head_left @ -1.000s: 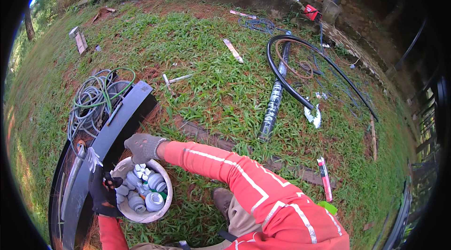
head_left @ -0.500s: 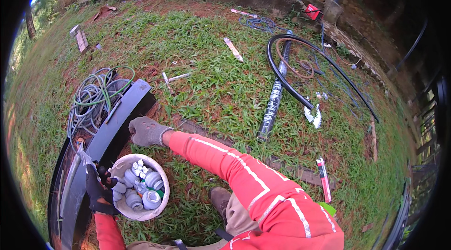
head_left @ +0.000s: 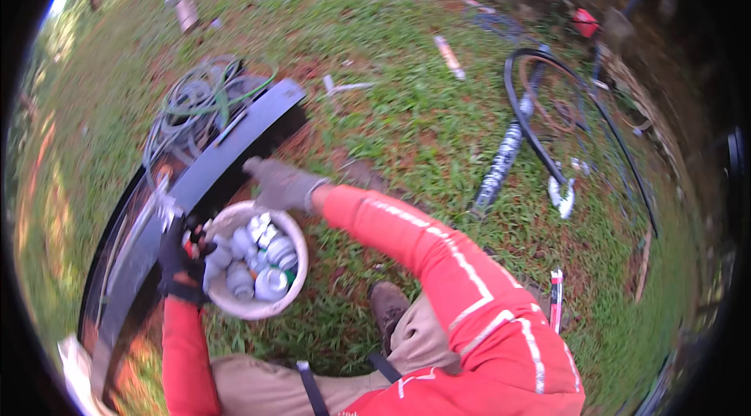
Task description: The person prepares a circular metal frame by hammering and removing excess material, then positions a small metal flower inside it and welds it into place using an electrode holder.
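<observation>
My left hand (head_left: 181,260), in a dark glove, is closed beside the left rim of a whitish bucket (head_left: 303,260). It grips a small black object with a red-orange part (head_left: 190,247), blurred and partly hidden by the fingers. A pale, shiny strip (head_left: 165,205) rises just beyond that hand. Several grey plastic fittings (head_left: 272,281) fill the bucket, with a white piece (head_left: 260,226) among them. My right hand (head_left: 285,184), in a grey glove, hovers over the bucket's far right rim. Its fingers reach leftward, apart, with nothing visible in them.
Left of the bucket lies a long dark beam (head_left: 235,134), with coiled cables (head_left: 199,103) beyond it. Across the grass are a T-shaped piece (head_left: 338,87), a wrapped pole (head_left: 501,162), a bent black pipe (head_left: 524,115) and a red-and-white tube (head_left: 556,299).
The whole view has shifted, so the scene sits further right, and the bucket higher. My right hand has drawn in from the beam toward the bucket, its fingers loosening from a fist.
</observation>
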`<state>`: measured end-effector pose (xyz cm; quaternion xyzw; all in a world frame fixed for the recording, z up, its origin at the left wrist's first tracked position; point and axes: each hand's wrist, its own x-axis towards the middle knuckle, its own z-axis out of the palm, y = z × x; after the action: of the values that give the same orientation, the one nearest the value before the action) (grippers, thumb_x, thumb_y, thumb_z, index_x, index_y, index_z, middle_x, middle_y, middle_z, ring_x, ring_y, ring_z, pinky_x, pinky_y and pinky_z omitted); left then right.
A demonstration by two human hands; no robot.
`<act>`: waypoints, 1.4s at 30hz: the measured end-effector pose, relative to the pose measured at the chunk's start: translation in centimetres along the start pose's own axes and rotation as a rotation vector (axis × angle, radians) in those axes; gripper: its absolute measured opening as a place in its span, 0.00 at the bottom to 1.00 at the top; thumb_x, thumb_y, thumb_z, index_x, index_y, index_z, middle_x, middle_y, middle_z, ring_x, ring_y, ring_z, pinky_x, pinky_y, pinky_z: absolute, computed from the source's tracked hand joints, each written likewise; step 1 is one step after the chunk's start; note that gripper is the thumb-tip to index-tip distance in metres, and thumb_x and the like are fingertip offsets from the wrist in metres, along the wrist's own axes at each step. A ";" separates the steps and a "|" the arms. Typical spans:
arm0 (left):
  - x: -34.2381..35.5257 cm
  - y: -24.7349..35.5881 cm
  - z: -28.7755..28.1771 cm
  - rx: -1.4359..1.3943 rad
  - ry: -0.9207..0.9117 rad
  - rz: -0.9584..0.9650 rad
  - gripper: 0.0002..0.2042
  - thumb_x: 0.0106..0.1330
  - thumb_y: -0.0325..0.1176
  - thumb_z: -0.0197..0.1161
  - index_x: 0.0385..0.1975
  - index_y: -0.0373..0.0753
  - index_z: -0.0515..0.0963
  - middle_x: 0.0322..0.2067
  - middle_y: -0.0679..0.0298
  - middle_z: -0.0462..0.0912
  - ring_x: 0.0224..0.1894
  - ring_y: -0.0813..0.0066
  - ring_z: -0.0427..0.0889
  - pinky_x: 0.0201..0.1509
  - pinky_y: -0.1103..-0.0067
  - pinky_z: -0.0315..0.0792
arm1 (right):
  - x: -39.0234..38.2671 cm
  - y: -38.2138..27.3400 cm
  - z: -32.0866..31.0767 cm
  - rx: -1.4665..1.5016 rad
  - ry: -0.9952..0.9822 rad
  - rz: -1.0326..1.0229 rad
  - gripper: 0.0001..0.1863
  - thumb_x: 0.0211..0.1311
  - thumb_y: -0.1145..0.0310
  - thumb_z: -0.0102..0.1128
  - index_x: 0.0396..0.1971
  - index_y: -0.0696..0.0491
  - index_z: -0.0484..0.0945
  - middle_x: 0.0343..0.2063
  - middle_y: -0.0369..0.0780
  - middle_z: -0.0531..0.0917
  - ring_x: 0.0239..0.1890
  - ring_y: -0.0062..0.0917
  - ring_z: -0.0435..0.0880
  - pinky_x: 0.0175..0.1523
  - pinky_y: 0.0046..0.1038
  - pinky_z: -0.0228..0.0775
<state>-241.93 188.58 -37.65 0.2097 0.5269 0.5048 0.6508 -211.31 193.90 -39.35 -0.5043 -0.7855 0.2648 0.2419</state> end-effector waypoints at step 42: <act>-2.4 0.6 0.0 0.232 0.173 0.235 0.12 0.79 0.46 0.67 0.48 0.44 0.82 0.37 0.64 0.89 0.34 0.77 0.85 0.35 0.77 0.81 | -0.5 -2.4 -2.7 0.194 -0.282 -0.006 0.43 0.55 0.53 0.82 0.67 0.61 0.78 0.57 0.47 0.88 0.57 0.30 0.88 0.67 0.38 0.78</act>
<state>-242.02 186.73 -36.05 0.2992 0.6075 0.5293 0.5111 -211.03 193.06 -35.83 -0.4340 -0.7839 0.4069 0.1778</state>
